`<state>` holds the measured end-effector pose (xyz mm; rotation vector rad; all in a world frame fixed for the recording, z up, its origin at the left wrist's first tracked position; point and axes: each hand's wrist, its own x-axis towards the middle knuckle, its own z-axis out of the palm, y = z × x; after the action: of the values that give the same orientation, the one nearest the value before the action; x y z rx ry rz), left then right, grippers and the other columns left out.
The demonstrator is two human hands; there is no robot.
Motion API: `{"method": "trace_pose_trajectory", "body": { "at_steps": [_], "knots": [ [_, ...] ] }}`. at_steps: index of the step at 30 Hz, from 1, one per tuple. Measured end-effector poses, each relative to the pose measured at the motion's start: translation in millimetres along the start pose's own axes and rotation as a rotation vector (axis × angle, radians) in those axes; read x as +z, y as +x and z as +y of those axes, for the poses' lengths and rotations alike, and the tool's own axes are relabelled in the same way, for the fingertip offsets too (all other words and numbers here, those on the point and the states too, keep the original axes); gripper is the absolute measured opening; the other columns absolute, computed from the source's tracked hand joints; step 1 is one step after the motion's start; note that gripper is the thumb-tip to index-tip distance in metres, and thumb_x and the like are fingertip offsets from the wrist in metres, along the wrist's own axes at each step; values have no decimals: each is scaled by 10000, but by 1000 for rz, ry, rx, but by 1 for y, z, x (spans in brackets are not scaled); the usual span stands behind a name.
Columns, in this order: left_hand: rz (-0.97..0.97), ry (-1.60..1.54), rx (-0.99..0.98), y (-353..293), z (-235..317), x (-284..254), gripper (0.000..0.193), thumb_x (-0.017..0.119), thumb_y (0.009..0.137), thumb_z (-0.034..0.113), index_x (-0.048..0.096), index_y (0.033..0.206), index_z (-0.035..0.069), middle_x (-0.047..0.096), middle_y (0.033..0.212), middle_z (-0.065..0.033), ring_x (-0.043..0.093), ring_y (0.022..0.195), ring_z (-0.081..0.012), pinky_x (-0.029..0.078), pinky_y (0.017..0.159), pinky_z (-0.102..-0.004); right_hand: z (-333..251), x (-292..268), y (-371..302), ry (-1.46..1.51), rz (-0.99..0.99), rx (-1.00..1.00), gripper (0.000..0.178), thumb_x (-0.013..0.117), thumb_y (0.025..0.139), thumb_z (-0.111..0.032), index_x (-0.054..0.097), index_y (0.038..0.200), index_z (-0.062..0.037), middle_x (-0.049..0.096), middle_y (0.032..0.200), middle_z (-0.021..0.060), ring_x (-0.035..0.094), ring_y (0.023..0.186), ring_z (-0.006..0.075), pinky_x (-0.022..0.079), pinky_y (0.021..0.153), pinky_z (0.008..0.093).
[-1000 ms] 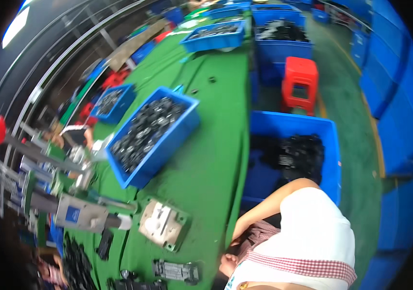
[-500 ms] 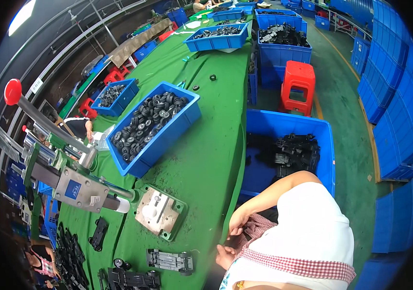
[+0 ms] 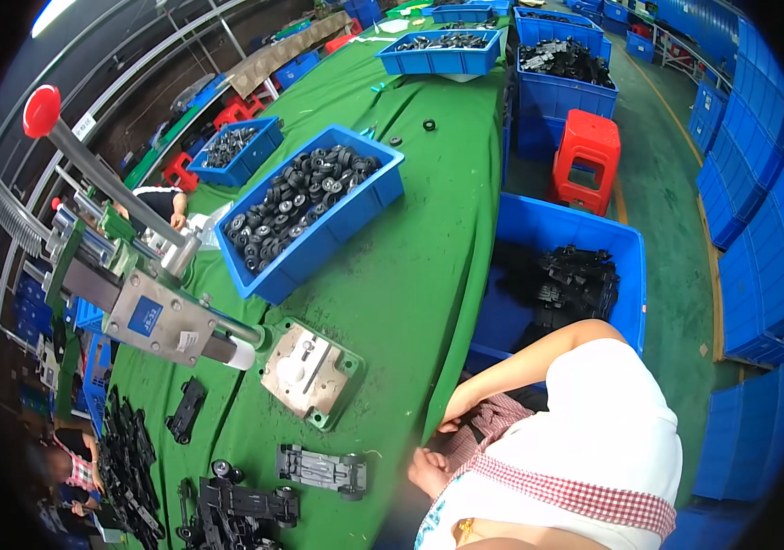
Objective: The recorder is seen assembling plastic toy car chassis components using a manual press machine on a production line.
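My right hand point(image 3: 450, 423) is low at the table's edge, beside the folds of my red-and-white checked apron point(image 3: 493, 423). The green cloth hides most of its fingers. Close below it, my left hand point(image 3: 428, 471) is closed with curled fingers in front of the apron; what it holds, if anything, is hidden. To the left on the table lies a grey toy-car chassis point(image 3: 322, 470) with wheels at one end. A metal fixture plate point(image 3: 308, 371) sits beneath the white tip of a hand press point(image 3: 158, 321), whose lever ends in a red knob point(image 3: 43, 111).
A blue bin of small black wheels point(image 3: 309, 215) stands beyond the press. Black chassis parts point(image 3: 131, 467) are piled at lower left. By my right arm is a large blue tub point(image 3: 630, 275) of black parts, with a red stool point(image 3: 586, 160) behind. Another person point(image 3: 76, 458) works across the table.
The view has shifted slightly, so the table and bins appear moved right and a little up. My right hand has sunk further behind the cloth edge; my left hand remains beside it.
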<state>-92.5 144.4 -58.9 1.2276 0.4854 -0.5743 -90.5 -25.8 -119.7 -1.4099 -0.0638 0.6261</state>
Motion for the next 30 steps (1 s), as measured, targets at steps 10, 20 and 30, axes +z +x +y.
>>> {"method": "trace_pose_trajectory", "body": {
  "at_steps": [10, 20, 30],
  "knots": [
    [-47, 155, 191, 5, -9, -14, 193, 459, 849, 78, 484, 706, -49, 352, 444, -29, 361, 369, -113, 254, 332, -245, 21, 10, 23, 406, 429, 157, 279, 545, 826, -275, 586, 627, -82, 556, 561, 43, 459, 486, 141, 363, 472, 270],
    [-13, 98, 72, 4, -4, -7, 213, 449, 855, 100, 489, 723, -61, 376, 440, -39, 367, 355, -114, 257, 315, -251, -26, -46, 1, 460, 368, 71, 249, 521, 848, -257, 571, 685, -76, 523, 560, 21, 427, 482, 117, 334, 452, 251],
    [-467, 404, -147, -9, 9, 22, 279, 462, 933, 246, 569, 887, -8, 599, 646, -72, 498, 469, -87, 332, 373, -185, -33, -52, -13, 384, 193, 95, 221, 498, 871, -238, 555, 742, -69, 489, 558, -2, 396, 478, 93, 304, 432, 232]
  ]
}}
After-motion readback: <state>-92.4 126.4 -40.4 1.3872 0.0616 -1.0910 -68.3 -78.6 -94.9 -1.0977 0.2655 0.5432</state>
